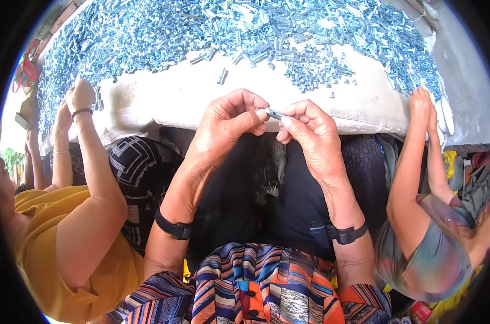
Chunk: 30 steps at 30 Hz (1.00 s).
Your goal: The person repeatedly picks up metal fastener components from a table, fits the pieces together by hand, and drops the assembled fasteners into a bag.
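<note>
From the head camera: the left hand (226,121) and right hand (307,129) meet near the table edge, each pinched closed on one end of a small metal part (273,114), held up close for fitting; the heap of metal parts (229,32) lies far across the cloth (202,97), within reach; neighbours' arms work either side.
</note>
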Tool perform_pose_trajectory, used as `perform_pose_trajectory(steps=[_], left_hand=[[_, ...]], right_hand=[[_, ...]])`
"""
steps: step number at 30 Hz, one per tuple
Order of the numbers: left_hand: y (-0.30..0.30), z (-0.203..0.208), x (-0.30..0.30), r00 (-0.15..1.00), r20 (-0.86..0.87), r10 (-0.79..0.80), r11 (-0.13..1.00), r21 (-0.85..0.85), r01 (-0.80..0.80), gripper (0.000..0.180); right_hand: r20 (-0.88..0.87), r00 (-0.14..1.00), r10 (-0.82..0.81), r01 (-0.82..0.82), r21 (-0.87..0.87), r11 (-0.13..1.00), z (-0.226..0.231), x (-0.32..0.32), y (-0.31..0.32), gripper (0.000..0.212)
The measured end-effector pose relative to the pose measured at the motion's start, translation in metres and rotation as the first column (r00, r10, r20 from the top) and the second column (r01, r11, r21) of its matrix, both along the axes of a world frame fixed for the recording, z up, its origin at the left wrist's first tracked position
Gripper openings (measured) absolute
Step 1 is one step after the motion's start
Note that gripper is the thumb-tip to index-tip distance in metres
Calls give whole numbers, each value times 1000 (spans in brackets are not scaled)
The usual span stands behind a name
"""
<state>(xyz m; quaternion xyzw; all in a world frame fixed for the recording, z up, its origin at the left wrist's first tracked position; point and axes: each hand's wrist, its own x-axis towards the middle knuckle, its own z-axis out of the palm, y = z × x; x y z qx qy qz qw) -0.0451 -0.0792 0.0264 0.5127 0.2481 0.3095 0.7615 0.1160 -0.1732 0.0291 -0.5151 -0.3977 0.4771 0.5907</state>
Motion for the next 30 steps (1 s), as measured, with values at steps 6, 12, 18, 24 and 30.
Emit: perform_pose_trajectory(steps=[6, 12, 18, 24, 30], left_hand=[[-10, 0, -8, 999, 13, -34, 999, 14, 34, 11], [-17, 4, -16, 995, -59, -83, 995, 55, 86, 9], [-23, -5, -21, 963, -6, -268, 961, -65, 268, 17], [-36, -28, -17, 894, 274, -355, 895, -178, 410, 23], [-41, -33, -6, 837, 472, -276, 868, -251, 428, 22]], right_hand=[[-19, 1000, -5, 6, 49, 999, -2, -8, -12, 6], [-105, 994, 23, -17, 60, 998, -6, -11, -21, 5], [-185, 971, 152, -157, -11, 988, -10, -7, -34, 6], [-602, 764, 234, -314, -29, 949, -13, -11, -45, 7], [-670, 711, 212, -271, 16, 962, -15, -17, -44, 7]])
